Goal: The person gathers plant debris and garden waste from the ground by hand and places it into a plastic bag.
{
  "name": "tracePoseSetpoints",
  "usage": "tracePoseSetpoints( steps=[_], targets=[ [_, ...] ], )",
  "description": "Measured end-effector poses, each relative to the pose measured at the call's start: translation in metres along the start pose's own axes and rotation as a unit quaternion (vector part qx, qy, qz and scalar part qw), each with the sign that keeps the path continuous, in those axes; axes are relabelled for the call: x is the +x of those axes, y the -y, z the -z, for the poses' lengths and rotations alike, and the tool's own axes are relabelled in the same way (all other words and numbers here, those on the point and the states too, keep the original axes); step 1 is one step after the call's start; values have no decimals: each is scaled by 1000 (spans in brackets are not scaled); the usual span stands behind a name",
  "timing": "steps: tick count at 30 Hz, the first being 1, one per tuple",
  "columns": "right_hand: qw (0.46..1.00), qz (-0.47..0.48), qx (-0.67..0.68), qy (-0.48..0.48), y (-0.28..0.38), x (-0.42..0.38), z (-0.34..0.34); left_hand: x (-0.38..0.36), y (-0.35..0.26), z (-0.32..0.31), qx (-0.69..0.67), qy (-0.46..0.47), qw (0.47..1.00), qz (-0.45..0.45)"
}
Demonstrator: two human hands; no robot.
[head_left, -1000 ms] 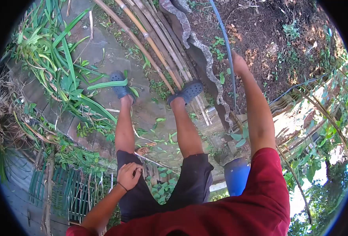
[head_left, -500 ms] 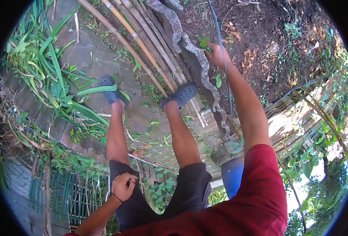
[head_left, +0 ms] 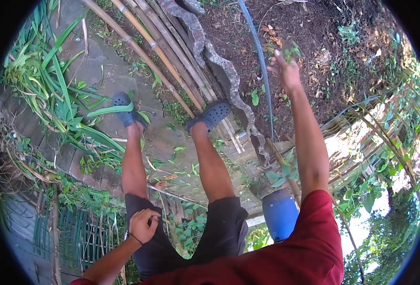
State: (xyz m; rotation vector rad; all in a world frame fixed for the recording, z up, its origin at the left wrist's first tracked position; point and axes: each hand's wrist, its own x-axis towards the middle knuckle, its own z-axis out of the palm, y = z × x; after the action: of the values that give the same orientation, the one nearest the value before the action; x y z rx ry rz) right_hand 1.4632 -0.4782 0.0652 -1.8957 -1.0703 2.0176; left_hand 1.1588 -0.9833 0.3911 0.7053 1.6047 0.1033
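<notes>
My right hand (head_left: 286,73) is over the dark soil on the far side of the wavy-edged border, its fingers spread. A small green weed (head_left: 291,51), blurred by motion, is just past the fingertips and overlaps them in this view. Close to the hand, a grey-blue hose (head_left: 260,52) runs across the soil. My left hand (head_left: 143,225) rests on my thigh, on the dark shorts (head_left: 148,256), with its fingers curled in and nothing visible in them.
Bamboo poles (head_left: 157,45) lie beside the wavy concrete border (head_left: 229,71), by my foot in a clog (head_left: 214,114). Long cut green leaves (head_left: 60,85) are heaped at left. A blue barrel (head_left: 280,216) stands near my right side. Small seedlings (head_left: 254,98) grow in the soil.
My right hand has moved away from the border, to the right over the soil, and its fingers have opened. The weed moved with it, now beyond the fingertips. My left hand stays on my thigh.
</notes>
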Motion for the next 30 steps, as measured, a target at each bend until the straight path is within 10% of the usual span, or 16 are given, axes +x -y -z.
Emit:
tracePoseSetpoints(
  steps=[4,6,13,18,30],
  targets=[
    [941,-62,-320,92,12,-35,28,0,-4,1,13,10,1000,6],
    [717,157,-674,86,-6,-42,58,0,-5,-2,14,10,1000,6],
    [692,33,-711,124,-57,-55,65,5,-6,-2,27,21,999,3],
    [784,84,-607,102,-105,-60,21,5,-9,0,29,37,999,16],
    [776,173,-599,95,-132,-55,18,2,-5,-2,36,28,999,-4]
  ],
)
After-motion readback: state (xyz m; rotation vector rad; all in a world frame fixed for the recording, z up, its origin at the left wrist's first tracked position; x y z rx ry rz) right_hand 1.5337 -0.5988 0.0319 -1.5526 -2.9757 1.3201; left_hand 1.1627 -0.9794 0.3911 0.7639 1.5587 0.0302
